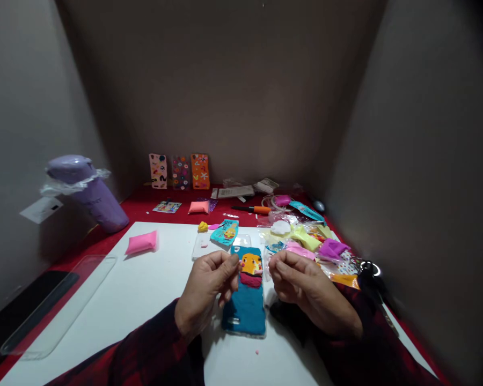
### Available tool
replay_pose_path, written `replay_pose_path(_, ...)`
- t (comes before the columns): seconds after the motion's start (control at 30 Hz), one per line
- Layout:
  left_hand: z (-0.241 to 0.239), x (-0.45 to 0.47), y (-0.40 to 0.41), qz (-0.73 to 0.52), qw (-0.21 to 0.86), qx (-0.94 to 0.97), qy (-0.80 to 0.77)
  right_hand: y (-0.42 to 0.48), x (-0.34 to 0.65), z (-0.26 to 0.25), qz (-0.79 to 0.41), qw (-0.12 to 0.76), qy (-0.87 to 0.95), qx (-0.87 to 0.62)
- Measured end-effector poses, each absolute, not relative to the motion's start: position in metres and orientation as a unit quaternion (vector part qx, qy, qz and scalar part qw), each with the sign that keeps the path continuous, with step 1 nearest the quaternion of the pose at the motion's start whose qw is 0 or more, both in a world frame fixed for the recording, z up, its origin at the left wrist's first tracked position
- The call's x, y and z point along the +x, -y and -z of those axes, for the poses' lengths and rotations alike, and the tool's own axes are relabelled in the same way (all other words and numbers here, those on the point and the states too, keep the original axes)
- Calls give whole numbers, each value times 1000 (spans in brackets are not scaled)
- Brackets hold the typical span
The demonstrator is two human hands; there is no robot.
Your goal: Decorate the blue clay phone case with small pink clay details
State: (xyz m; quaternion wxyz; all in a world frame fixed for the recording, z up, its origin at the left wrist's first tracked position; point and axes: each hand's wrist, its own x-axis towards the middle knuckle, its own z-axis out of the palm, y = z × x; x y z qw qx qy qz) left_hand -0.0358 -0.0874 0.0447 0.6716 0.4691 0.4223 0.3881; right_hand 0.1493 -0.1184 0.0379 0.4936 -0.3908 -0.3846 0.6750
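A teal clay-covered phone case (245, 305) with an orange face and a dark pink band lies flat on the white board (145, 289) between my hands. My left hand (209, 289) hovers at the case's left edge, fingers curled and pinched together near the face. My right hand (306, 289) sits just right of the case, fingers also curled inward. Whether either pinch holds a bit of clay is too small to make out.
A pink clay block (141, 242) lies on the board's left. Clay packets (306, 238) pile up at right. Three decorated cases (180, 171) lean on the back wall. A purple wrapped bottle (89, 190) lies at left, a clear ruler (60, 305) near the front left.
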Motion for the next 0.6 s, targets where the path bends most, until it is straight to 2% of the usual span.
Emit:
replay_pose_path(0.23,-34,-30,94,-316,693,477,-439,122,143,-35,-589,468,481,-450)
replay_pose_path(0.4,-33,-27,97,-283,680,521,-431,125,137,-33,-526,478,539,-452)
replay_pose_path(0.6,-35,-25,101,-263,672,556,-412,130,135,-31,-480,450,608,-446)
